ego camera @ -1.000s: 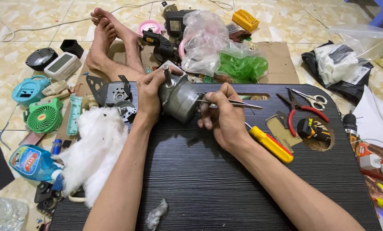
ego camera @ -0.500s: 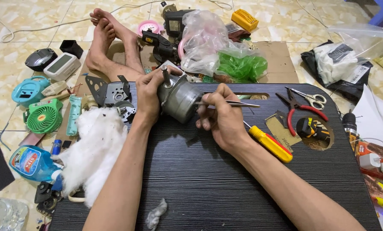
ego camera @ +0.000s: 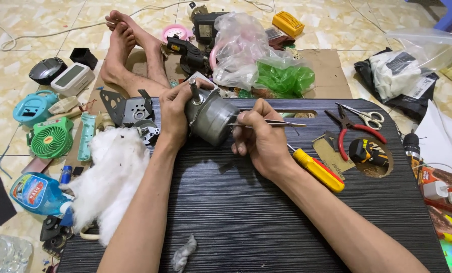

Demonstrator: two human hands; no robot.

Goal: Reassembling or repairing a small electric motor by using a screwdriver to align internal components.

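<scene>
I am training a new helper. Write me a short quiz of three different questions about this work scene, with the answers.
1. True or false: the left hand holds the grey motor on the black board.
2. Which thin tool does the right hand hold against the motor? A) metal tweezers B) scissors C) red pliers
3. Fill in: the yellow screwdriver lies beside the right ____.

Key: 1 true. 2 A, the metal tweezers; the scissors and red pliers lie apart on the board. 3 wrist.

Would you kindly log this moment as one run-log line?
left hand: grips grey motor | right hand: holds tweezers at motor | surface: black board
</scene>
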